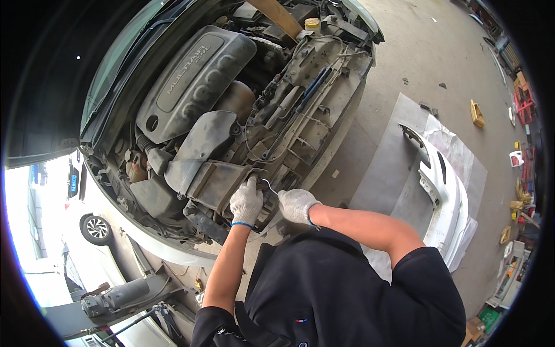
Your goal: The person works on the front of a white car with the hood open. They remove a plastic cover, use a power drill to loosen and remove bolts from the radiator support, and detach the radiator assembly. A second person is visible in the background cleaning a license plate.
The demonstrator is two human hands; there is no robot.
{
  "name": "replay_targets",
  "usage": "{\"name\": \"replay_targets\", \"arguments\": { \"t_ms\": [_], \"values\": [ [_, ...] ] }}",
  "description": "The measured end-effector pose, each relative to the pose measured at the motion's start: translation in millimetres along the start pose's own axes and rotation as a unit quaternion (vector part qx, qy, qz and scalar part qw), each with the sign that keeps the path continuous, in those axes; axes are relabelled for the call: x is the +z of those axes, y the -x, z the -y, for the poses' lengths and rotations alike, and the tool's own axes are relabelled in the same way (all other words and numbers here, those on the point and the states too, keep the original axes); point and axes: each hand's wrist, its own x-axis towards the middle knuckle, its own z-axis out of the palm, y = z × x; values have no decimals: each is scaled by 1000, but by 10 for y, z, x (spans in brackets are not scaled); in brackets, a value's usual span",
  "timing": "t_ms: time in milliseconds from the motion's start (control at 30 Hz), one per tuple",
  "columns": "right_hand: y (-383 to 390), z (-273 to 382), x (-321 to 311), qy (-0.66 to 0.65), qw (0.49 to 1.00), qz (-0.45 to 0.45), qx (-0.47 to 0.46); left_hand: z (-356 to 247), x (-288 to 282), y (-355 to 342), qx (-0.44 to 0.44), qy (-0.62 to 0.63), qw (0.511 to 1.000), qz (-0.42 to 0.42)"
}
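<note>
In the open engine bay, at the front near corner, both my hands wear whitish knit work gloves. My left hand [246,203] is at the edge of a dusty black plastic box [221,184], fingers bent together at its front corner. What its fingertips grip is too small to make out. Just to the right, my right hand [296,206] is closed round a thin, curved silver metal tool [269,186]. The tool's bent end reaches toward the car's front frame, close to my left fingertips. Its exact contact point is unclear.
A large dark engine cover [196,81] fills the middle of the bay. On the floor at right, a white bumper [442,191] lies on grey sheeting [378,179]. A yellow object [477,113] stands beyond. Another car's wheel [96,229] shows at left.
</note>
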Motion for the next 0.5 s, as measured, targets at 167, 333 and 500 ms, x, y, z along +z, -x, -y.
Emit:
{"name": "replay_targets", "arguments": {
  "t_ms": [167,333,500],
  "values": [
    [27,-28,60,10,1000,-11,-9,11,35,16,-14,-11,1000,-9],
    [65,-46,98,17,1000,-18,-9,42,81,18,-19,0,1000,-15],
    [-72,-145,67,-89,996,-8,-26,-32,32,-5,-4,9,999,-33]
  ]
}}
